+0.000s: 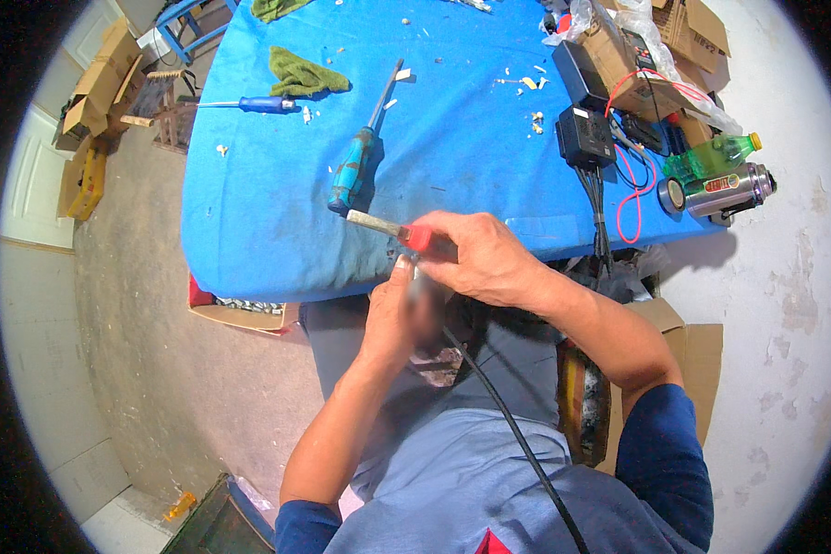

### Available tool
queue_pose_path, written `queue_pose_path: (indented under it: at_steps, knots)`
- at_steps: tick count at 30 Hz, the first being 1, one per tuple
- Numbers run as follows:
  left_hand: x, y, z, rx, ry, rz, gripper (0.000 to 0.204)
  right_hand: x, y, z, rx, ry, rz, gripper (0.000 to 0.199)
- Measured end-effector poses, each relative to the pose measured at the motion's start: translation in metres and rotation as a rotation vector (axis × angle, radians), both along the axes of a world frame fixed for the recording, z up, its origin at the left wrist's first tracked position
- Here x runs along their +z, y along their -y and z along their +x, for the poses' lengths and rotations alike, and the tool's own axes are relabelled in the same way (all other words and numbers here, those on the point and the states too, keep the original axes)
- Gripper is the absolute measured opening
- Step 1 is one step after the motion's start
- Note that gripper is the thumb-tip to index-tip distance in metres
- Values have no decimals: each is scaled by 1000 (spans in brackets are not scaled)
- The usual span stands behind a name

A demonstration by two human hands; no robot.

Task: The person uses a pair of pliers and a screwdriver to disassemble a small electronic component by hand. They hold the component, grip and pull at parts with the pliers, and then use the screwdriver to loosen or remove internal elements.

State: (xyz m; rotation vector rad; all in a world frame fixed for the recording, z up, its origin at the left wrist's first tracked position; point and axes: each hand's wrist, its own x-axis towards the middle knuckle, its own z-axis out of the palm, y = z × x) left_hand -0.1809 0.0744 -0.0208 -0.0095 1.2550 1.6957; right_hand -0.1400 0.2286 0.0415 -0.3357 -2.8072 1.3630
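Observation:
My right hand (485, 258) grips a red-handled tool (415, 237) whose flat metal blade (371, 222) points left over the front edge of the blue table (249, 231). Just below it, my left hand (399, 309) is closed around a small object that is blurred and mostly hidden by the fingers. A black cable (508, 415) runs from under my hands down across my lap.
A long blue-handled screwdriver (355, 166) lies just beyond my hands, a smaller blue one (263, 104) and a green cloth (303, 77) farther back. Black power adapters (584, 134) with cables, a green bottle (711, 155) and a steel flask (728, 189) sit right. Cardboard boxes (683, 346) stand below.

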Motion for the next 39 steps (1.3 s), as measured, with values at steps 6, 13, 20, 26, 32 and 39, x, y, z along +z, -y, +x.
queue_pose_path:
  at_steps: [6,13,20,26,32,39]
  knots:
    - [-10,0,0,-9,-4,-29,56,9,3,-8,37,36,169,27]
    - [-22,2,1,-6,-206,41,57,11,3,-12,116,43,297,28]
    - [-10,4,-4,0,96,19,56,4,-6,-13,77,7,107,26]
    - [-10,1,-3,-21,73,7,57,2,-7,-13,103,20,115,25]
    - [-11,1,-3,-15,27,-35,56,13,-4,-19,167,78,256,23]
    - [-13,1,-3,-6,58,-8,55,4,-6,-16,180,-31,358,22]
